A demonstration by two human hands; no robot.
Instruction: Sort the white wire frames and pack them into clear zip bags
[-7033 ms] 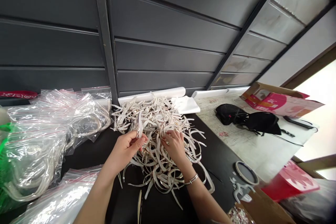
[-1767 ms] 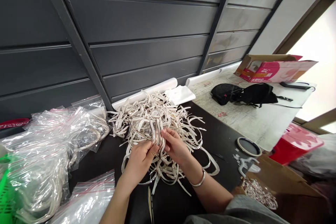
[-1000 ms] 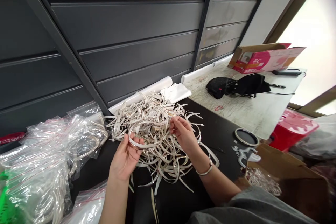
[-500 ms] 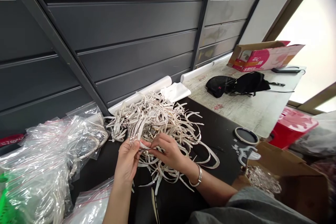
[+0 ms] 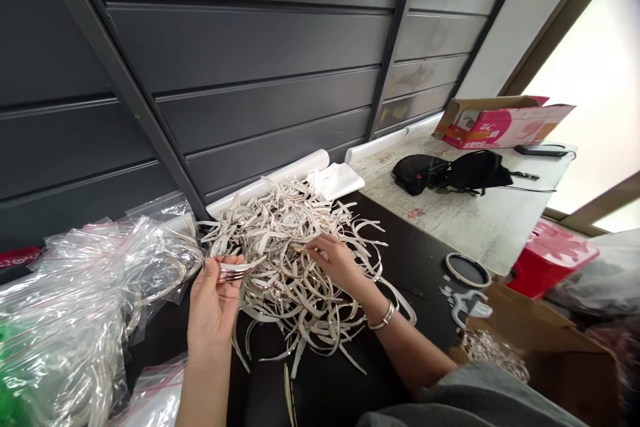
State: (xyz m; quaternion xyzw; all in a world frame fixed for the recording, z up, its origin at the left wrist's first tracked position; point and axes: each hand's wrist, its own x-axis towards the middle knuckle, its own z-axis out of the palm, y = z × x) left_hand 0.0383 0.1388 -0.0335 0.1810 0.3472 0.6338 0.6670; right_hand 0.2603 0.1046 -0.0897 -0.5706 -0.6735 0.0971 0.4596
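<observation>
Silvery-white pile of curved strips (image 5: 293, 233) on black tabletop (image 5: 417, 257); taken as landmark. Left hand (image 5: 214, 310) at the pile's left edge, thumb and fingers pinching a small bundle of strips (image 5: 236, 271). Bundle's long axis roughly crosswise, free ends pointing right, toward the pile. Right hand (image 5: 340, 265) is the nearer to the pile: over its middle-right part, fingertips bent together and downward among the strips; cannot tell whether one is gripped.

Containers: clear zip-seal bags (image 5: 155, 270) left of the pile, holding pale curved bands. Cardboard box (image 5: 545, 330), right of the pile and nearer the body, contains small shiny pieces (image 5: 493, 352), type unclear. Pink printed carton (image 5: 515, 127) beyond the pile, far right; contents not visible.
</observation>
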